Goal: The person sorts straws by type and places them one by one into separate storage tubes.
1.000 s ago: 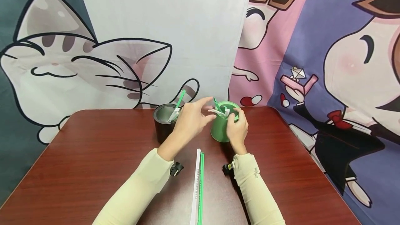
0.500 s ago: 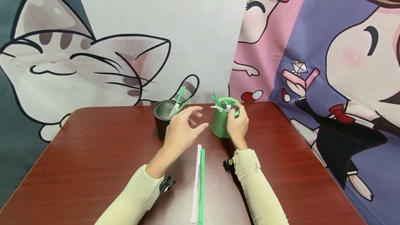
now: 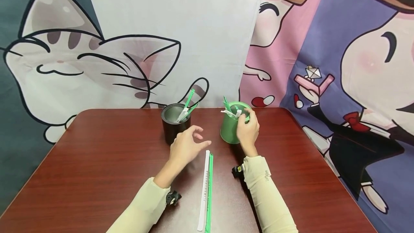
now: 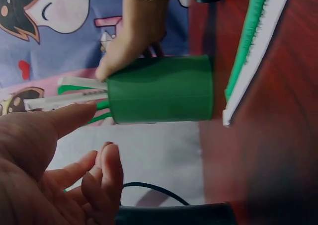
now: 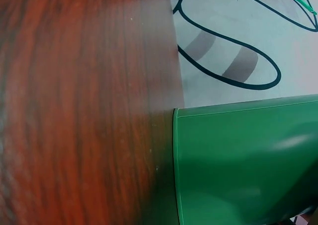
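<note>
My right hand [image 3: 248,129] grips the green cup [image 3: 228,131] by its right side, near the rim. Several slim green and white sticks [image 4: 67,100], apparently wrapped straws, poke out of that cup. Left of it, my left hand [image 3: 184,147] hovers over the table with fingers loosely bent and thumb apart, holding nothing. Just behind that hand stands a black cup [image 3: 169,130], with green and white sticks [image 3: 188,105] leaning out of it. On the table in front lie one long white stick [image 3: 203,193] and one green stick [image 3: 209,193], side by side. The right wrist view shows mostly the green cup's wall [image 5: 243,160].
Both cups stand near the far edge of the reddish-brown table [image 3: 106,161]. Behind it hangs a cartoon-printed cloth [image 3: 207,46]. Black wrist cameras [image 3: 173,197] are strapped over the cream sleeves [image 3: 142,204].
My left hand has drawn back from the green cup's mouth, moving left and toward me, down in front of the black cup. My right hand stays on the green cup.
</note>
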A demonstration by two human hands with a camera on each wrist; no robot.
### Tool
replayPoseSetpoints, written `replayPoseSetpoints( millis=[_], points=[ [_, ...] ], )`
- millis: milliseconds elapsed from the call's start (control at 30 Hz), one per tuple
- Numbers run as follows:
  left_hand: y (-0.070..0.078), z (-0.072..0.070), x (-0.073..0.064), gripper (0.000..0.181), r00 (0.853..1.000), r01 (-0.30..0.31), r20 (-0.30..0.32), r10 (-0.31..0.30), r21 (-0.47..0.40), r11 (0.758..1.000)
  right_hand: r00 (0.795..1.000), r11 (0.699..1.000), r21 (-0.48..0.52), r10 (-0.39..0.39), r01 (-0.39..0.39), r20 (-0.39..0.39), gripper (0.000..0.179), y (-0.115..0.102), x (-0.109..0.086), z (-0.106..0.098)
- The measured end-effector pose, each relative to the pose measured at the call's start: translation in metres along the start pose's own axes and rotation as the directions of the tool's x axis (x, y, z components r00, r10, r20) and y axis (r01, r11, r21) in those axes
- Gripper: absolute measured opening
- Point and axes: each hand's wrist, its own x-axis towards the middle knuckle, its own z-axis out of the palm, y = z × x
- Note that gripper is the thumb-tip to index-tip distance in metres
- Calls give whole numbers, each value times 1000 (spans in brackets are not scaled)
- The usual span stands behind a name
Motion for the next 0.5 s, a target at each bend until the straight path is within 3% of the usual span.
replayPoseSetpoints(
  millis=[500],
  points=[
    [-19,31,0,45,988,85,125,-92,61,995,1000,1000,8,-6,6,-3,27,4,1,2]
  ],
)
